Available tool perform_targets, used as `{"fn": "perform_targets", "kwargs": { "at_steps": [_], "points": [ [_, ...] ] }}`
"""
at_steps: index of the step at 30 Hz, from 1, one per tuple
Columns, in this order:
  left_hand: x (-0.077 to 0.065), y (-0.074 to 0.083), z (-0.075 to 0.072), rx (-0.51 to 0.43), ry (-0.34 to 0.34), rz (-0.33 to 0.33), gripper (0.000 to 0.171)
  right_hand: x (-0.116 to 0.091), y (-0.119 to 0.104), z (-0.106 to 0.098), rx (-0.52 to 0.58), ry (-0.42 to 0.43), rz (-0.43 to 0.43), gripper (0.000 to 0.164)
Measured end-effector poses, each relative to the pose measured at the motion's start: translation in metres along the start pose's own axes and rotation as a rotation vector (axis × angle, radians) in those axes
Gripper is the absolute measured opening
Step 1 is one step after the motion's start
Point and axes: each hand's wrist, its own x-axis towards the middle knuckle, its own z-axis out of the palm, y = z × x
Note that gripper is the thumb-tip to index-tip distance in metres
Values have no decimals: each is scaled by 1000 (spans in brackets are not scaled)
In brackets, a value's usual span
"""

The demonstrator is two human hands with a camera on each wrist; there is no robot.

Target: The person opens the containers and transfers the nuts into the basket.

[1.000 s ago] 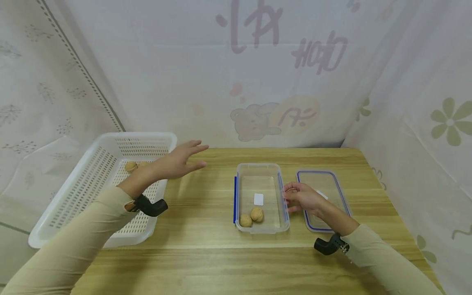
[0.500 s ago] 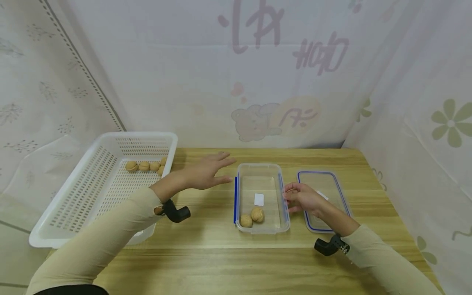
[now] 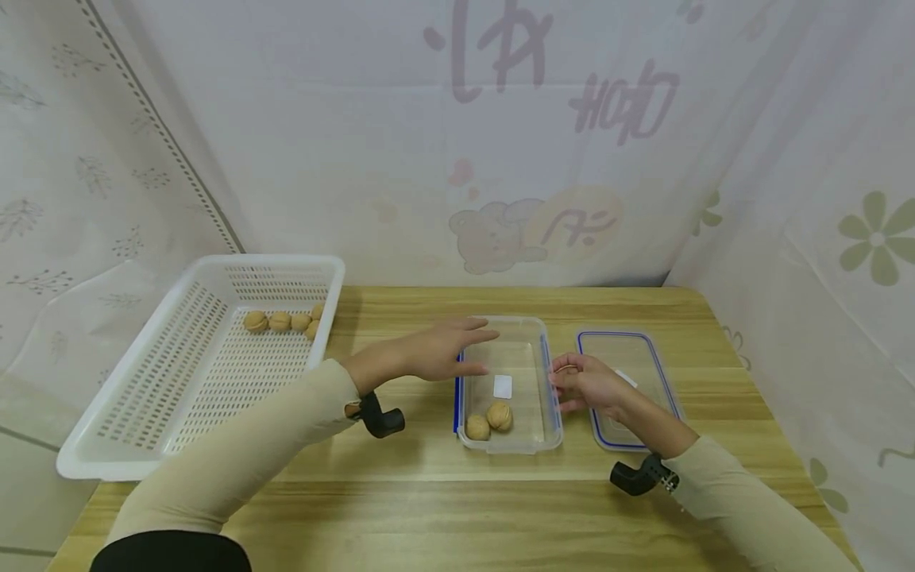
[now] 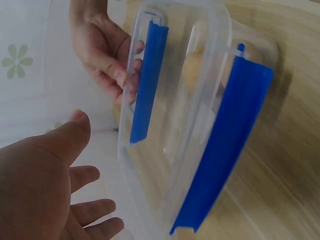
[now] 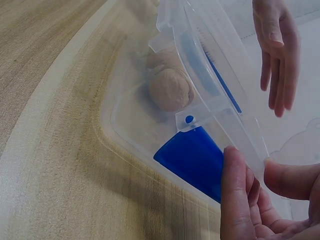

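Note:
A clear plastic food container (image 3: 529,365) with blue side clips stands uncovered on the table. Two walnuts (image 3: 499,415) lie in its near left corner, beside a white label. My left hand (image 3: 442,349), fingers spread and holding nothing, overlaps the container's left rim in the head view. The left wrist view puts its fingers (image 4: 92,211) just off the rim. My right hand (image 3: 592,387) grips the container's right side. In the right wrist view its thumb (image 5: 290,179) is at the rim and its fingers are outside, by the blue clip (image 5: 192,160).
At the left a white slotted basket (image 3: 153,357) holds several walnuts (image 3: 280,322) toward its far right. The container's clear lid (image 3: 629,349), edged in blue, lies on the table behind my right hand. A printed curtain (image 3: 357,159) hangs along the back and sides.
My left hand has moved rightward from over the basket to the container's left rim, fingers spread throughout. My right hand has stayed at the container's right side.

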Motion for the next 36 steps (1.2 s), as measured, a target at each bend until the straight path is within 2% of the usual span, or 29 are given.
{"fn": "perform_targets", "kwargs": {
  "at_steps": [9,16,20,27,36],
  "points": [
    [24,11,9,-101,-97,19,64,1,0,-1,-1,-16,-12,24],
    [40,10,17,-133,-157,70,59,1,1,0,2,-1,3,23],
    [46,10,19,-190,-209,85,56,1,0,0,2,-11,-3,22],
    [56,13,24,-282,-273,51,53,1,-2,1,10,-8,-5,24],
    [64,18,35,-269,-358,-2,46,1,0,2,17,-14,-6,22]
  ]
}}
